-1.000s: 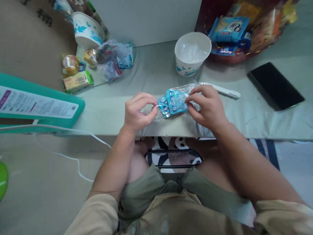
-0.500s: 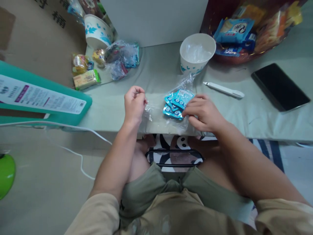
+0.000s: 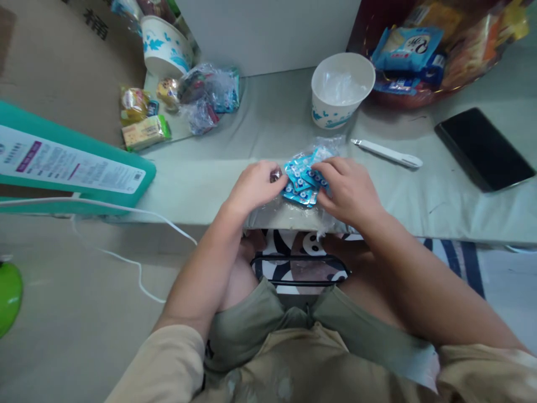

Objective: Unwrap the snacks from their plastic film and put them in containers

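Several small blue packets (image 3: pixel 301 178) lie in a heap on clear crinkled plastic wrap (image 3: pixel 335 144) near the cloth's front edge. My right hand (image 3: pixel 350 187) grips the heap's right side, thumb below and fingers on top. From the left, my left hand (image 3: pixel 258 183) comes up against the packets, its fingers curled. Between its thumb and fingers shows a small dark brown shiny thing (image 3: pixel 275 174), whose kind I cannot make out. Behind the packets stands a white paper cup (image 3: pixel 333 115) with blue leaf print and clear plastic inside.
A white utility knife (image 3: pixel 386 153) and a black phone (image 3: pixel 484 148) lie to the right. A red bowl (image 3: pixel 403 99) of wrapped snacks stands at the back right. Wrapped snacks (image 3: pixel 146 133) and another paper cup (image 3: pixel 165 47) are at the left, beside a green box (image 3: pixel 145 179).
My left hand has moved right to the packets, and a brown thing now shows in its fingers. My right hand has shifted slightly up over the packets, which have moved a little.
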The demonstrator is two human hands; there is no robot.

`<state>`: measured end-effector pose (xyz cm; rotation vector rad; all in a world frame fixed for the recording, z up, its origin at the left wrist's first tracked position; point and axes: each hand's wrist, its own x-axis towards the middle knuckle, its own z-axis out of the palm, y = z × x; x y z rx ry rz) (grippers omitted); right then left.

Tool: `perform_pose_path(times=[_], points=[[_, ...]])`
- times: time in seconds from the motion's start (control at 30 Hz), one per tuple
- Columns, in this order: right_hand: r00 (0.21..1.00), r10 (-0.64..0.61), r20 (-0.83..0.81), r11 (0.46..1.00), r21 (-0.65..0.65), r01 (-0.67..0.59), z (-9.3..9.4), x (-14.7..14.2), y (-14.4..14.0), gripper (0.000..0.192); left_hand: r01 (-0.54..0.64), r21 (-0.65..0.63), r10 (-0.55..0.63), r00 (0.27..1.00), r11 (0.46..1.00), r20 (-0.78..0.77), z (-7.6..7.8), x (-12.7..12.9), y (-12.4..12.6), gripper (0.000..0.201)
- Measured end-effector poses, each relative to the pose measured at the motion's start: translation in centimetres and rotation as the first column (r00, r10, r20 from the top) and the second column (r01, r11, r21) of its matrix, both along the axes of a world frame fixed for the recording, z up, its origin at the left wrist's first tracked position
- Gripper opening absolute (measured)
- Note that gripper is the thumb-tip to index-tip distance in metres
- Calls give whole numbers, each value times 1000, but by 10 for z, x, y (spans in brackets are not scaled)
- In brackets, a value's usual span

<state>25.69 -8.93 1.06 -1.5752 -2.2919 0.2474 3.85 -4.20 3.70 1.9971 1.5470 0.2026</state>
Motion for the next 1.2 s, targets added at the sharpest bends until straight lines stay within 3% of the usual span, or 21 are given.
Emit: perform_pose_path(times=[0.1, 0.2, 0.3, 0.4, 0.47, 0.57, 0.63, 0.73, 0.9, 1.2], points=[[999, 35, -28, 999, -23, -35, -7, 2, 0, 48, -167, -211, 217, 945, 963, 243, 0, 8, -1, 28], [998, -38, -41, 999, -2, 38, -10, 4, 0, 34, -249, -496, 474, 784, 832, 402, 2, 16, -2, 22], [990, -125, -70, 980, 147, 134, -7, 2, 0, 23, -281, -607, 608, 663, 743, 437, 4, 21, -3, 19], [983, -147, -111, 926, 335, 176, -3, -3, -4, 21, -300, -640, 661, 603, 707, 447, 4, 23, -2, 18], [989, -85, -124, 918, 375, 126, -1, -6, -7, 19, -301, -661, 684, 576, 687, 448, 4, 23, -3, 19], [986, 115, -118, 961, 265, -80, 0, -7, -10, 15, -271, -684, 690, 559, 677, 461, 3, 23, -4, 19], [974, 184, -132, 975, 148, -164, 0, -5, -12, 14, -260, -690, 695, 537, 676, 478, 3, 23, -5, 19], [971, 155, -183, 987, -3, -159, 1, -1, -13, 26, -247, -732, 743, 452, 635, 493, 3, 24, -4, 20], [974, 80, -213, 989, -106, -105, -4, 1, -13, 76, -173, -814, 804, 365, 555, 470, 10, 26, -1, 31], [912, 43, -407, 997, 75, -13, -24, 5, -2, 69, -18, -844, 817, 263, 537, 514, 10, 27, 0, 26]])
